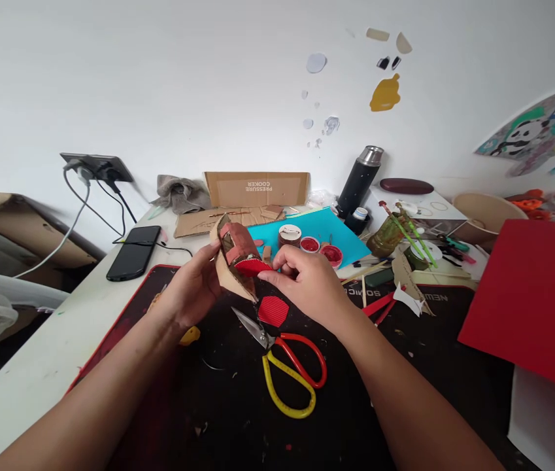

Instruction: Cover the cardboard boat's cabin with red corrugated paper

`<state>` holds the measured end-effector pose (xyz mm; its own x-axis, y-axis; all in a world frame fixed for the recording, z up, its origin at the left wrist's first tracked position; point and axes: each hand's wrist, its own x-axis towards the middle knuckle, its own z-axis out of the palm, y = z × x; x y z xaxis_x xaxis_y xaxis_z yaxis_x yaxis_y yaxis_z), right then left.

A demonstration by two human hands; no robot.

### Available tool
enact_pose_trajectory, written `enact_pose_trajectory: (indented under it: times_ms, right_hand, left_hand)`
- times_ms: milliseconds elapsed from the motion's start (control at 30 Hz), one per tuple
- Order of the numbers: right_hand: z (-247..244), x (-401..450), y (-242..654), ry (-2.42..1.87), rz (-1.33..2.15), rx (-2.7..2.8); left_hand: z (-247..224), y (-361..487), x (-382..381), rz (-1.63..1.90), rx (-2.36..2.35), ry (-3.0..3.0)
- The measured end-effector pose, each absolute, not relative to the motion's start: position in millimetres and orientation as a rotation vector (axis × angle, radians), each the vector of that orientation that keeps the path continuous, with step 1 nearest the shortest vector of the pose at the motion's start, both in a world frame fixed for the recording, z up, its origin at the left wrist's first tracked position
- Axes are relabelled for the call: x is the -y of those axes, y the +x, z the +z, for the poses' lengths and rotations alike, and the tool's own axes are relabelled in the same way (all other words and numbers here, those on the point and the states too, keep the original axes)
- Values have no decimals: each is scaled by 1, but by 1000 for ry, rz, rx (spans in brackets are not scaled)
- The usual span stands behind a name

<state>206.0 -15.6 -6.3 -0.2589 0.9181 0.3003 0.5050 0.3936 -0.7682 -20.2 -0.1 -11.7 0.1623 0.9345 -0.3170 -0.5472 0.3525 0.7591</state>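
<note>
A small cardboard model (240,243) with reddish-brown painted parts is held up above the black mat. My left hand (195,288) is closed around its left side. Between the thumb and fingers of my right hand (301,281) is the edge of a red corrugated piece (253,266), which lies against the model's lower right side. Another red corrugated piece (273,311) rests on the mat just below. Scissors (270,341) with one red and one yellow handle lie under it, blades partly apart.
Paint jars (309,244) stand on a blue sheet (340,229). Behind are a black flask (361,180) and flattened cardboard (257,190). A phone (133,253) lies left; a brush jar (386,235) and red sheet (535,304) are right.
</note>
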Motion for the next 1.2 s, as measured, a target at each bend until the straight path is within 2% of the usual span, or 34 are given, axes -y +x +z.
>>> enact_pose_trajectory:
  times_ms: [1200]
  right_hand:
    - [-4, 25, 200, -1156, 786, 1837]
  left_hand:
    - [-22, -19, 10, 1039, -801, 632]
